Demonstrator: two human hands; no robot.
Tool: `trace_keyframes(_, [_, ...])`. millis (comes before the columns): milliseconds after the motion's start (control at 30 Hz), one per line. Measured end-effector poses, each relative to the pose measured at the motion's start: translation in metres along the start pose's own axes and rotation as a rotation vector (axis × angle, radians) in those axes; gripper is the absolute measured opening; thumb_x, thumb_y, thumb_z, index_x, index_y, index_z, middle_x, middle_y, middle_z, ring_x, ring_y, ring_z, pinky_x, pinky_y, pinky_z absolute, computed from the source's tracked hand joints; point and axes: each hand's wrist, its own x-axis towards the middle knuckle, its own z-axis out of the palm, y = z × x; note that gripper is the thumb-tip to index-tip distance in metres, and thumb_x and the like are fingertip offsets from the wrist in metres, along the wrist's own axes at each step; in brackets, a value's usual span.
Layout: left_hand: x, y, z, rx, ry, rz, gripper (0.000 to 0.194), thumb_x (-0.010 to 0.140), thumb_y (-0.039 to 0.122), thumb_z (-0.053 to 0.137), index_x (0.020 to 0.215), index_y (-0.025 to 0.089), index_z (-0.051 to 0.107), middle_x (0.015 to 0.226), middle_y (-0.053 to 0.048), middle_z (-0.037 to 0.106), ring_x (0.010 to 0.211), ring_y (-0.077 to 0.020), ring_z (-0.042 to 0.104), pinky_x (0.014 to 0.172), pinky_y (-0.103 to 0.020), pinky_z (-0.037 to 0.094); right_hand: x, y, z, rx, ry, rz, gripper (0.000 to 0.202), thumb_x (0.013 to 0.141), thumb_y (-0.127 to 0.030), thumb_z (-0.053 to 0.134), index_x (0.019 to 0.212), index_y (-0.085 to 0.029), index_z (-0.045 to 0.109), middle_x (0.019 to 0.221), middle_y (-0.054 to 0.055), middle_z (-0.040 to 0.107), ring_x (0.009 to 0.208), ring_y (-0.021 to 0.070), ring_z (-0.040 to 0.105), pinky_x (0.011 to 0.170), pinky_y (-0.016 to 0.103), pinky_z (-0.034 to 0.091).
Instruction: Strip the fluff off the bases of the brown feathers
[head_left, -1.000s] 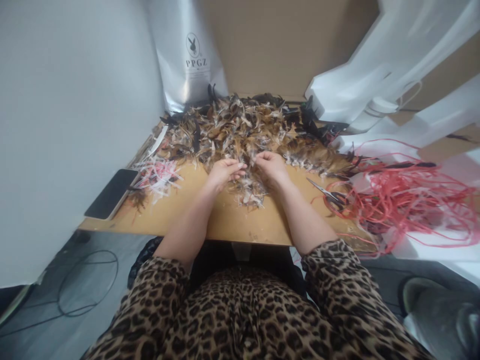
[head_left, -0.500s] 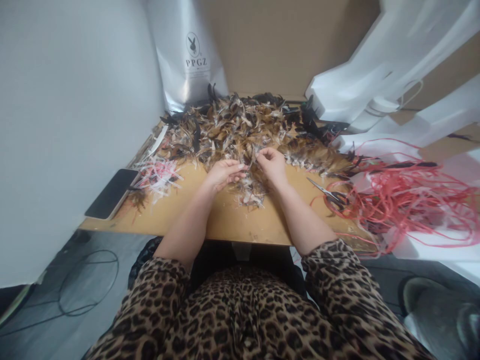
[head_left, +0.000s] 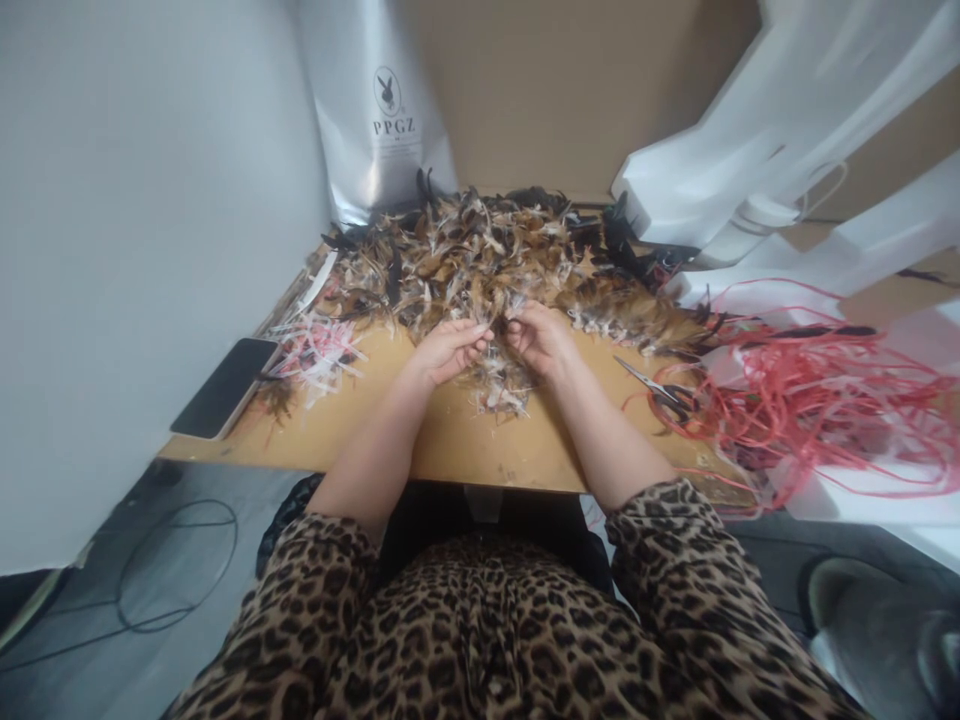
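Observation:
Both hands meet over the near side of a large pile of brown and black feathers point(head_left: 480, 250) on the wooden table point(head_left: 480, 455). My left hand point(head_left: 456, 348) is pinched closed, its fingertips at some feathers; what it grips is too small to name. Close beside it on the right, my right hand point(head_left: 541, 338) is closed too, thumb and fingers pressed together on something I cannot make out. A small clump of feathers with pale ends point(head_left: 501, 392) lies just below the hands.
A phone point(head_left: 225, 388) rests at the table's left edge, by pink and white strips point(head_left: 322, 350). On the right are scissors point(head_left: 660, 388) and a tangle of red twine point(head_left: 817, 400). Behind the pile stands a silver bag point(head_left: 382, 170); white foam pieces point(head_left: 690, 180) are at the right.
The fingers of my right hand have curled and shifted slightly down. My left hand has hardly moved, its fingers a little more curled.

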Motion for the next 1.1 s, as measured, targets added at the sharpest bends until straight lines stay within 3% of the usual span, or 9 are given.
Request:
trace_keyframes(200, [-0.004, 0.005, 0.001, -0.174, -0.013, -0.024, 0.009, 0.08, 0.005, 0.061, 0.073, 0.01, 0.061, 0.07, -0.001, 0.062, 0.053, 0.0008, 0.053, 0.046, -0.005, 0.038, -0.004, 0.0, 0.002, 0.099, -0.145, 0.191, 0.027, 0.059, -0.01, 0.068, 0.084, -0.015, 0.059, 0.059, -0.007, 0.057, 0.046, 0.0016, 0.046, 0.044, 0.012, 0.04])
trace_keyframes(367, [-0.003, 0.002, 0.001, -0.163, -0.046, -0.063, 0.005, 0.08, 0.005, 0.061, 0.078, 0.009, 0.063, 0.068, 0.0, 0.061, 0.051, 0.0013, 0.053, 0.046, -0.005, 0.04, -0.011, 0.007, 0.008, 0.058, -0.282, 0.207, 0.033, 0.057, -0.019, 0.079, 0.084, -0.013, 0.062, 0.063, -0.004, 0.061, 0.048, 0.0014, 0.045, 0.046, 0.013, 0.039])
trace_keyframes(533, [-0.001, 0.0, 0.001, -0.072, -0.039, -0.076, 0.0, 0.079, 0.008, 0.064, 0.079, 0.009, 0.064, 0.07, -0.001, 0.064, 0.052, -0.0001, 0.057, 0.047, -0.007, 0.043, -0.01, 0.01, 0.008, -0.036, -0.224, 0.14, 0.033, 0.053, -0.024, 0.084, 0.071, -0.014, 0.057, 0.056, -0.004, 0.06, 0.046, 0.0013, 0.041, 0.043, 0.014, 0.034])
trace_keyframes(800, [0.001, 0.001, -0.002, 0.089, 0.102, -0.002, 0.004, 0.077, 0.011, 0.067, 0.079, 0.008, 0.065, 0.074, -0.005, 0.071, 0.054, -0.0054, 0.063, 0.046, -0.012, 0.044, -0.009, 0.004, 0.007, -0.165, -0.127, 0.037, 0.04, 0.046, -0.031, 0.086, 0.067, -0.016, 0.055, 0.047, -0.008, 0.049, 0.042, 0.0023, 0.037, 0.041, 0.017, 0.024])
trace_keyframes(1100, [0.002, -0.003, -0.003, 0.191, 0.089, -0.019, 0.011, 0.074, 0.016, 0.072, 0.082, 0.009, 0.069, 0.075, -0.007, 0.071, 0.053, -0.0053, 0.062, 0.046, -0.013, 0.044, -0.007, 0.011, 0.003, -0.332, -0.088, -0.069, 0.036, 0.051, -0.037, 0.082, 0.066, -0.016, 0.057, 0.045, -0.007, 0.048, 0.04, 0.004, 0.036, 0.042, 0.02, 0.024])
